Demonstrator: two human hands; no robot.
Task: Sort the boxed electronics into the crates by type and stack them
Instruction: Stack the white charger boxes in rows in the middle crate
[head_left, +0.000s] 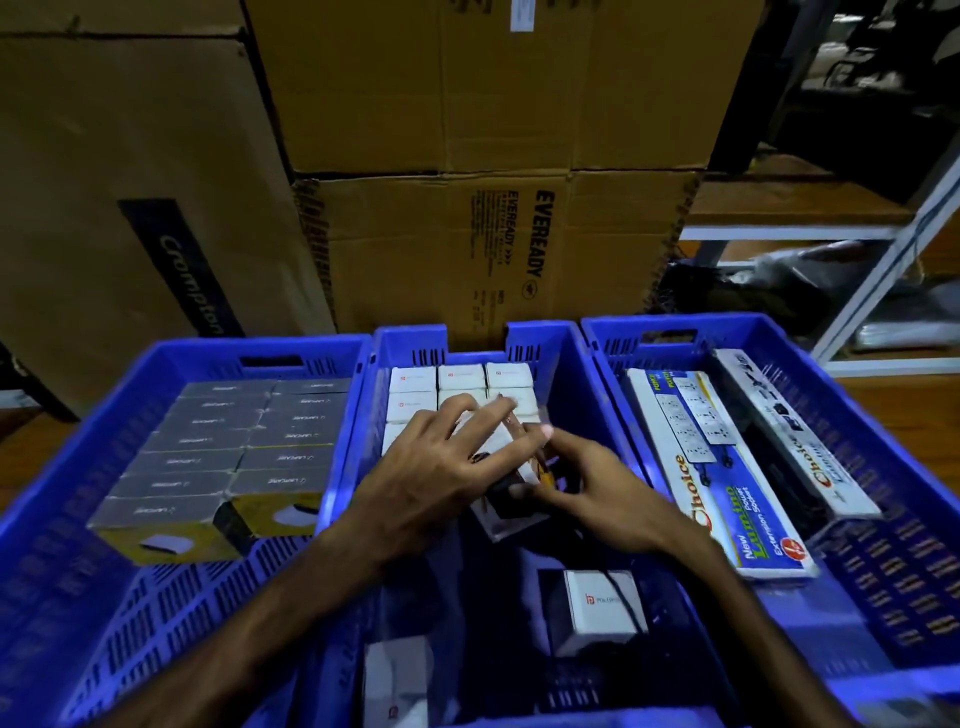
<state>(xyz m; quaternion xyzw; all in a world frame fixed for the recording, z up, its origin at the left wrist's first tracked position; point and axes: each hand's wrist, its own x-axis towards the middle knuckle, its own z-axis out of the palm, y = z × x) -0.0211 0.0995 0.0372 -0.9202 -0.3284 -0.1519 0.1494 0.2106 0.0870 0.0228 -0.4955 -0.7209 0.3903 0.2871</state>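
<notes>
I judge placing step: left hand (441, 467) spread on white box (511, 480), right hand (597, 493) pinching it, middle crate (566, 374). Next: seat beside row.

both forearms come in from the near edge and converge over the middle crate (519, 338). left hand (447, 467) is palm down, fingers spread and reaching toward the crate's far end, draped over the top of a small white box (501, 452), thumb side toward the right hand. right hand (597, 488) sits just right of it, toward the crate's right wall, fingers curled, index and thumb pinching the same box at its right edge. fingertips of the two hands almost touch; wrists roughly level, neither arm outside the crate's walls
</notes>
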